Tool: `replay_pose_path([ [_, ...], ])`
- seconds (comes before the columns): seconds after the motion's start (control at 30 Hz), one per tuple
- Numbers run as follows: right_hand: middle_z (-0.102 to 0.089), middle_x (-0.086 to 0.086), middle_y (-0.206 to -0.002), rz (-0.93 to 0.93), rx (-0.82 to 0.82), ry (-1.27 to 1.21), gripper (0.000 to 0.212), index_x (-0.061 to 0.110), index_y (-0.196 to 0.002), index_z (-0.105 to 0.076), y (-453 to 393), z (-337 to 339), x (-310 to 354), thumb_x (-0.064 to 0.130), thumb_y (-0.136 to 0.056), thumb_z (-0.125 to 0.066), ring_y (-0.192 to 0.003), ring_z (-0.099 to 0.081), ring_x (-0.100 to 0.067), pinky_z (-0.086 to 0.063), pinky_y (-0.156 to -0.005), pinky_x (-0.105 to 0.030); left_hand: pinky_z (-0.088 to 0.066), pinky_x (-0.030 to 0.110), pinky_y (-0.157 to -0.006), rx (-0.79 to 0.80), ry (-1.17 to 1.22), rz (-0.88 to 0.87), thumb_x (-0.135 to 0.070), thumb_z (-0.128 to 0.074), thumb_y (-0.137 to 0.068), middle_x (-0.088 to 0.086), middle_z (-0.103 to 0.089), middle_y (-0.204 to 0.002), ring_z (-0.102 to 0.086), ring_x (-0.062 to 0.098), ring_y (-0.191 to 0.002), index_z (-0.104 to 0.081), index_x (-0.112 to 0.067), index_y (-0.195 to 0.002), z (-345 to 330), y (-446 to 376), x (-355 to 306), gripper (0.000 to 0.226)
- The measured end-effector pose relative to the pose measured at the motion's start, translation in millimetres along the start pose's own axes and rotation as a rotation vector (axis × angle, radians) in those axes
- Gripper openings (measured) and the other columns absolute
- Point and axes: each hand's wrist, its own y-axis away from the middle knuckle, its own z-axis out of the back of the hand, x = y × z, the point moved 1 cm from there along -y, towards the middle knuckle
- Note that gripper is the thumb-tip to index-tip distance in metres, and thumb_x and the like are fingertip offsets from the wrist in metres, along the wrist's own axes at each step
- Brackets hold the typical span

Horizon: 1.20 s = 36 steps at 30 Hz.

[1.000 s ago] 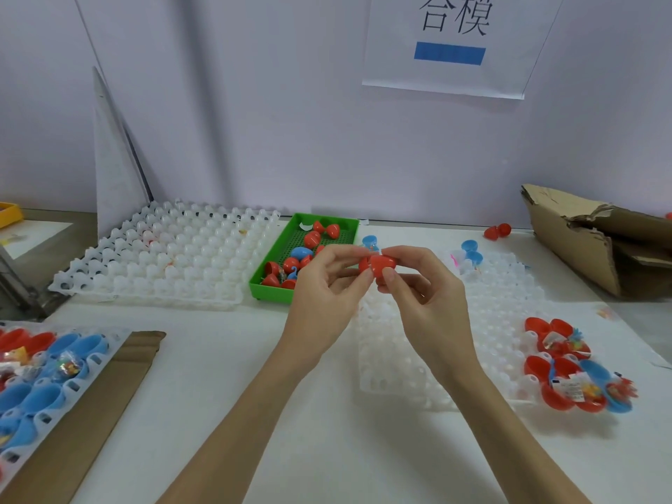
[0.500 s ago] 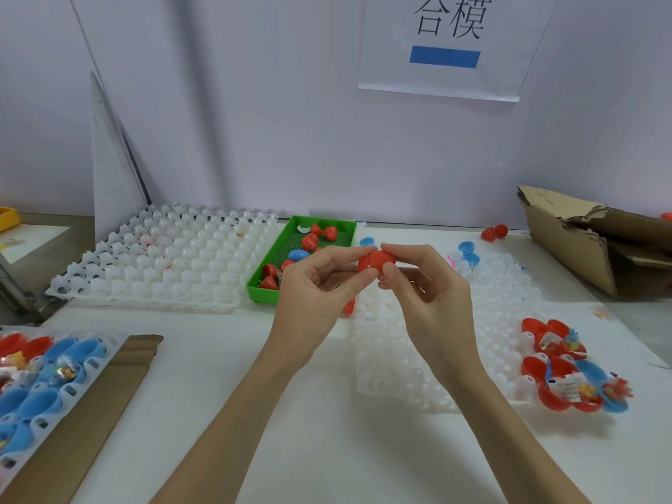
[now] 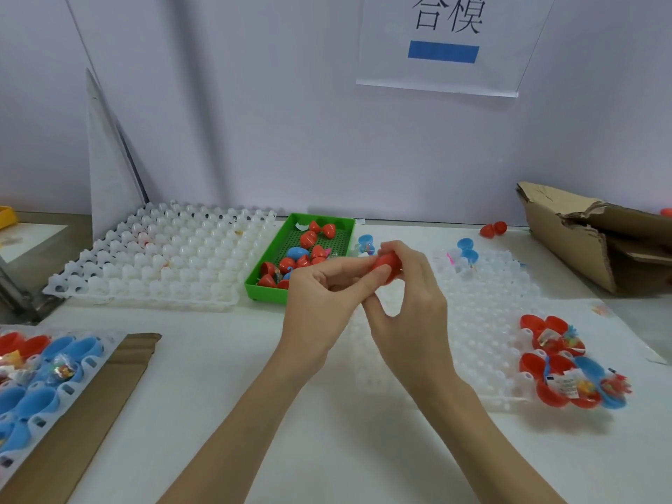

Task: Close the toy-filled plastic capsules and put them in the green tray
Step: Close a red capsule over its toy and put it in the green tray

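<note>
Two hands (image 3: 367, 296) now lower, around one red capsule (image 3: 387, 264).

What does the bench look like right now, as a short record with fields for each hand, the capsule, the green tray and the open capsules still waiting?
left hand: pinching the red capsule
right hand: gripping the same capsule
red capsule: held above the table, mostly hidden by fingers
green tray: behind the left hand, holding red and blue capsules
open capsules: red and blue, with toys, on the white tray's right edge
</note>
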Motion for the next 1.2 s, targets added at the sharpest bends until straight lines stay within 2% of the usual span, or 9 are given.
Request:
replay_pose_path([
  [0.07, -0.064, -0.002, -0.11, 0.018, -0.027, 0.052, 0.038, 0.005, -0.123, -0.061, -1.2, 2.8, -3.7, 0.0, -0.087, -0.074, -0.093, -0.059, -0.01, -0.049, -0.086, -0.017, -0.055, 0.014, -0.073, -0.001, -0.019, -0.002, -0.015, -0.085, -0.085, 0.0, -0.082, -0.089, -0.078, 0.009, -0.088, -0.085, -0.025, -0.1, -6.3, 3.5, 1.4, 0.018],
  [0.2, -0.066, -0.003, -0.11, 0.038, 0.015, 0.131, 0.034, 0.004, -0.124, -0.063, -3.9, 2.4, -7.1, 0.004, -0.091, -0.071, -0.092, -0.061, -0.012, -0.052, -0.085, -0.022, -0.055, 0.014, -0.075, -0.044, 0.008, 0.038, -0.013, -0.085, -0.085, 0.003, -0.082, -0.09, -0.079, 0.013, -0.091, -0.083, -0.016, -0.101, -8.5, 4.6, 3.2, 0.016],
  [0.33, -0.067, -0.002, -0.112, 0.032, 0.09, 0.128, 0.037, 0.005, -0.124, -0.062, -8.1, 3.6, -12.5, 0.01, -0.09, -0.075, -0.089, -0.06, -0.008, -0.048, -0.085, -0.014, -0.056, 0.014, -0.072, -0.089, -0.002, 0.09, -0.017, -0.085, -0.084, 0.0, -0.082, -0.093, -0.078, 0.011, -0.091, -0.083, -0.016, -0.102, -4.1, 1.9, 2.3, 0.018],
  [0.5, -0.063, 0.0, -0.109, 0.044, 0.082, 0.102, 0.036, 0.006, -0.123, -0.06, -5.2, 2.3, -12.6, 0.0, -0.09, -0.071, -0.089, -0.057, -0.006, -0.049, -0.084, -0.015, -0.057, 0.016, -0.076, -0.079, 0.0, 0.13, -0.019, -0.086, -0.084, -0.001, -0.082, -0.095, -0.078, 0.012, -0.095, -0.083, -0.018, -0.103, -3.1, 1.2, 1.6, 0.02],
  [0.7, -0.06, 0.003, -0.099, 0.068, 0.051, 0.125, 0.029, 0.005, -0.117, -0.062, -9.1, 2.4, -12.8, -0.004, -0.089, -0.066, -0.082, -0.05, -0.003, -0.04, -0.078, -0.007, -0.053, 0.03, -0.087, -0.089, -0.026, 0.155, -0.029, -0.088, -0.082, -0.002, -0.082, -0.094, -0.077, 0.009, -0.099, -0.08, -0.022, -0.111, -5.1, 2.6, 0.9, 0.031],
  [0.9, -0.067, -0.002, -0.11, 0.073, 0.025, 0.109, 0.036, 0.004, -0.126, -0.062, -9.2, 3.4, -15.9, 0.005, -0.092, -0.072, -0.087, -0.058, -0.007, -0.043, -0.084, -0.005, -0.058, 0.027, -0.086, -0.042, -0.07, 0.218, -0.031, -0.085, -0.083, -0.003, -0.082, -0.099, -0.077, 0.01, -0.096, -0.078, -0.018, -0.113, -1.4, -0.1, -1.6, 0.033],
  [1.03, -0.068, -0.001, -0.121, 0.063, -0.014, 0.02, 0.037, 0.005, -0.128, -0.061, -8.4, 3.4, -13.5, 0.004, -0.092, -0.071, -0.095, -0.064, -0.008, -0.046, -0.086, -0.008, -0.062, 0.029, -0.087, 0.071, 0.029, 0.279, -0.03, -0.078, -0.091, 0.007, -0.081, -0.103, -0.077, 0.023, -0.099, -0.078, -0.008, -0.113, -0.7, 0.1, -0.8, 0.031],
  [1.13, -0.067, 0.005, -0.119, 0.044, 0.015, 0.01, 0.037, 0.008, -0.125, -0.06, -8.6, 2.8, -13.2, 0.007, -0.091, -0.072, -0.094, -0.067, -0.012, -0.052, -0.085, -0.018, -0.057, 0.017, -0.074, -0.017, -0.032, 0.178, -0.02, -0.084, -0.086, 0.0, -0.081, -0.093, -0.077, 0.015, -0.093, -0.079, -0.013, -0.108, -3.3, 0.8, 0.2, 0.024],
  [1.2, -0.067, 0.005, -0.117, 0.018, 0.035, 0.028, 0.037, 0.01, -0.125, -0.059, -7.5, 1.3, -14.0, 0.009, -0.09, -0.073, -0.094, -0.067, -0.014, -0.05, -0.086, -0.014, -0.056, 0.015, -0.074, -0.078, -0.172, 0.066, -0.015, -0.088, -0.083, -0.005, -0.079, -0.085, -0.075, 0.008, -0.084, -0.079, -0.017, -0.102, -5.2, 1.0, 2.9, 0.021],
])
